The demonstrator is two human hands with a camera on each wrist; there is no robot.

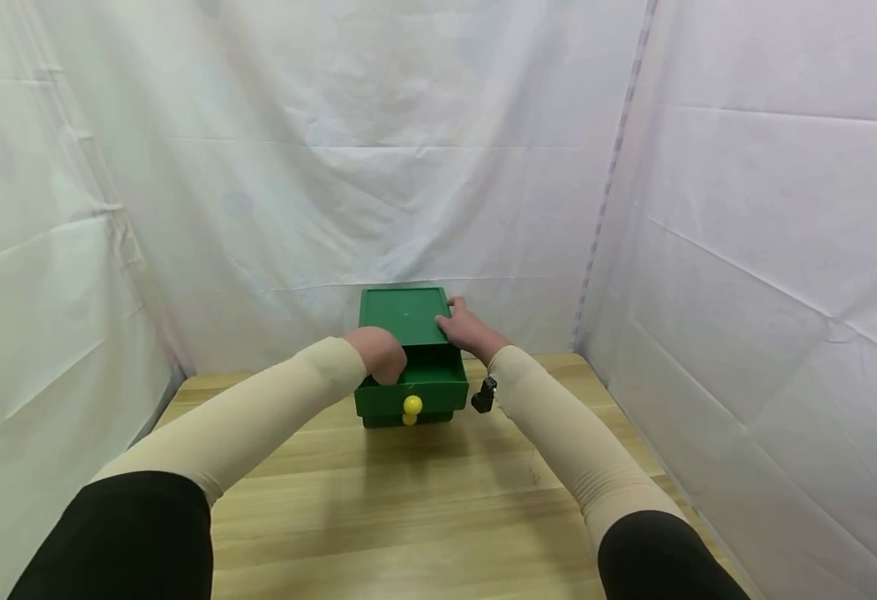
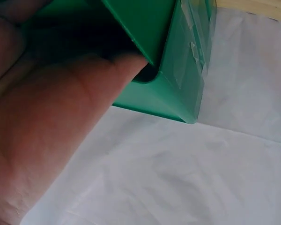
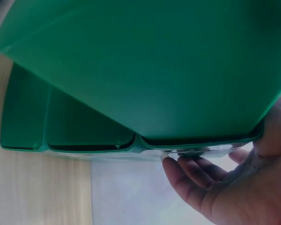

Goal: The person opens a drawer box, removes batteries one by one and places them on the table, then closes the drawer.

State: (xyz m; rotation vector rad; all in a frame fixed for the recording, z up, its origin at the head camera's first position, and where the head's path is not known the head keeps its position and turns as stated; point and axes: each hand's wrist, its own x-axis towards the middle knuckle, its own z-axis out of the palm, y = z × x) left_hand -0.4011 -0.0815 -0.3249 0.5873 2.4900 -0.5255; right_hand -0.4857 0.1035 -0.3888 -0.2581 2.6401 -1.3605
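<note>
A small green drawer cabinet (image 1: 406, 312) stands at the back of the table, its top drawer (image 1: 442, 394) pulled out toward me. A yellow knob (image 1: 412, 405) sits on that drawer's front, with a second knob (image 1: 408, 419) just below. My left hand (image 1: 382, 354) reaches into the drawer from the left; its fingers are mostly hidden, and its thumb (image 2: 126, 65) lies by the cabinet's edge. My right hand (image 1: 472, 329) holds the cabinet's right upper side, thumb over the top edge and fingers (image 3: 189, 176) against the side wall. Whatever lies inside the drawer is hidden.
The cabinet stands on a wood-grain table (image 1: 408, 517). White cloth (image 1: 438, 192) hangs behind and along both sides, close to the cabinet's back. A black device (image 1: 485, 395) is attached at my right wrist, beside the drawer.
</note>
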